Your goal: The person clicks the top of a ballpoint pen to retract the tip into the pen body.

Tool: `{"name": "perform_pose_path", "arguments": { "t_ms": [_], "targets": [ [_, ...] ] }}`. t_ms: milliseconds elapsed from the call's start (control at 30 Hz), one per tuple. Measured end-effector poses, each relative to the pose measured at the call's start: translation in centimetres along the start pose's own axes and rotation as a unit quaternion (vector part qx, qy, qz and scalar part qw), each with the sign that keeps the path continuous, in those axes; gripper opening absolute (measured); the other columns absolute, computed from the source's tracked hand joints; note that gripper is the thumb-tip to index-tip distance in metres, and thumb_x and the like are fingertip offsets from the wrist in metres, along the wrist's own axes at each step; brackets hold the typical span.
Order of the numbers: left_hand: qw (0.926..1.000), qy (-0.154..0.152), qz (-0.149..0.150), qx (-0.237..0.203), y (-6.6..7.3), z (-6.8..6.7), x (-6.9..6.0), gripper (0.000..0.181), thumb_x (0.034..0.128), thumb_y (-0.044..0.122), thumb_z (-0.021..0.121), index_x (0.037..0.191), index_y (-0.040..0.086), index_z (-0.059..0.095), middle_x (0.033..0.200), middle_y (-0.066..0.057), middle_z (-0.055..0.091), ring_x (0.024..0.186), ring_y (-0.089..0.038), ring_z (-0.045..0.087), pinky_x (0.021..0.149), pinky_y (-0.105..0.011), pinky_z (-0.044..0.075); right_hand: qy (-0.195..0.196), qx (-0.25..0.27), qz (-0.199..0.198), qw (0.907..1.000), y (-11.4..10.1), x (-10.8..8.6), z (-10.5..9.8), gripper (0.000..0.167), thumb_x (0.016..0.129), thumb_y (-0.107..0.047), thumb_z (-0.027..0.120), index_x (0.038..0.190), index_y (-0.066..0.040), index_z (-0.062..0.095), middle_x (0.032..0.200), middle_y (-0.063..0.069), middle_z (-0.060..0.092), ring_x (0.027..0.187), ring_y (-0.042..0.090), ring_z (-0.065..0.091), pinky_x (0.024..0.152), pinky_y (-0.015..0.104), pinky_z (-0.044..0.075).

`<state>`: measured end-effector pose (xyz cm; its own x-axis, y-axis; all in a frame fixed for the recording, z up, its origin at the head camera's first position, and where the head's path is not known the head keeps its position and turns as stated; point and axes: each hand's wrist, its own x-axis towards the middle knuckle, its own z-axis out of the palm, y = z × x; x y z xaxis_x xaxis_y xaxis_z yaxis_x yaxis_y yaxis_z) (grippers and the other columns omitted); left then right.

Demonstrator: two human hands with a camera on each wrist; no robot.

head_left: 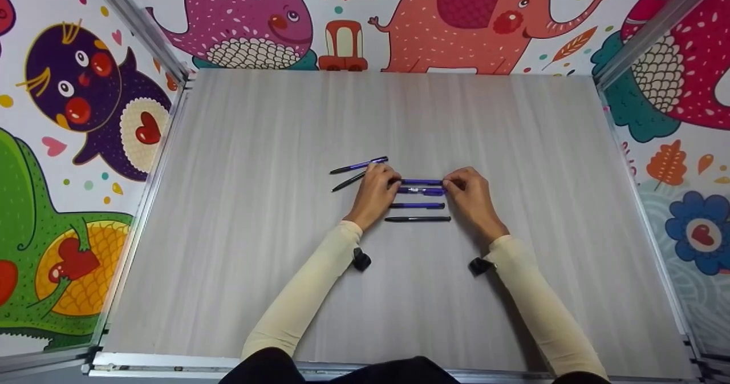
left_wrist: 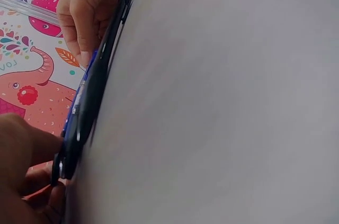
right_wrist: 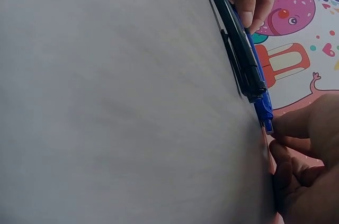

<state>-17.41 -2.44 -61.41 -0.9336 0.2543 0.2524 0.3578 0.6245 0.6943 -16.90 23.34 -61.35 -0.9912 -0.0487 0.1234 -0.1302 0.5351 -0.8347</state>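
Observation:
Both hands hold the uppermost blue pen (head_left: 422, 182) of a short stack of pens lying crosswise on the table. My left hand (head_left: 376, 189) pinches its left end, and my right hand (head_left: 469, 193) has the right end between thumb and fingers. Just below it lies a second blue pen (head_left: 421, 191) with a clip. Nearer to me come a blue pen with a dark grip (head_left: 419, 206) and a black pen (head_left: 417, 219), roughly parallel. In the right wrist view the black pen (right_wrist: 235, 38) hides part of the blue ones.
Left of the left hand, a blue-and-black pen (head_left: 356, 166) and another black pen (head_left: 347, 183) lie slanted, the latter partly behind the hand. The grey wood-grain table (head_left: 256, 144) has metal rails (head_left: 145, 167) along its sides. Walls with cartoon animals surround it.

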Motion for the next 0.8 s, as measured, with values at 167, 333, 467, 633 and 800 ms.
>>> {"name": "perform_pose_path", "arguments": {
  "t_ms": [167,333,467,633,800],
  "targets": [
    [1.0000,-0.007,-0.005,0.002,-0.2,0.1,0.0,0.014,0.1028,0.008,0.077,0.113,0.000,0.083,0.114,-0.011,0.075,0.117,-0.031,0.060,0.107,-0.044,0.049,-0.004,-0.005,-0.004,1.0000,0.0,0.1,-0.1,0.007,0.102,0.002,0.075,0.105,0.004,0.080,0.106,0.017,0.071,0.093,0.023,0.063,0.081,0.022,0.046],
    [0.9994,0.017,0.004,-0.030,-1.6,0.6,-0.1,0.015,0.1029,0.008,0.075,0.114,0.001,0.083,0.115,-0.010,0.074,0.118,-0.029,0.060,0.109,-0.044,0.050,-0.007,0.003,-0.002,1.0000,-0.4,0.2,-0.4,0.011,0.103,0.000,0.075,0.112,0.005,0.078,0.109,0.018,0.072,0.093,0.023,0.064,0.080,0.020,0.046],
    [0.9985,0.034,0.017,-0.039,-1.7,0.0,-0.4,0.015,0.1026,0.006,0.075,0.114,0.002,0.083,0.115,-0.009,0.075,0.118,-0.029,0.062,0.108,-0.045,0.052,0.000,0.022,-0.004,0.9997,-0.8,0.2,-0.4,0.015,0.104,-0.001,0.074,0.117,0.007,0.077,0.110,0.019,0.072,0.095,0.024,0.064,0.080,0.018,0.047],
    [0.9972,0.051,0.026,-0.048,-1.7,-1.0,-1.0,0.015,0.1020,0.007,0.075,0.114,0.004,0.082,0.117,-0.006,0.076,0.120,-0.025,0.062,0.109,-0.040,0.052,0.009,0.032,-0.014,0.9994,-1.4,0.2,0.1,0.016,0.104,0.000,0.073,0.118,0.006,0.078,0.111,0.019,0.072,0.096,0.025,0.063,0.082,0.021,0.047],
    [0.9957,0.066,0.021,-0.062,-2.5,-1.5,-1.7,0.016,0.1020,0.008,0.076,0.117,0.005,0.081,0.121,-0.006,0.076,0.123,-0.025,0.060,0.112,-0.040,0.049,0.009,0.036,-0.024,0.9990,-2.2,0.4,0.8,0.016,0.104,0.000,0.073,0.118,0.006,0.077,0.114,0.018,0.074,0.101,0.026,0.067,0.087,0.025,0.050]
  ]
}}
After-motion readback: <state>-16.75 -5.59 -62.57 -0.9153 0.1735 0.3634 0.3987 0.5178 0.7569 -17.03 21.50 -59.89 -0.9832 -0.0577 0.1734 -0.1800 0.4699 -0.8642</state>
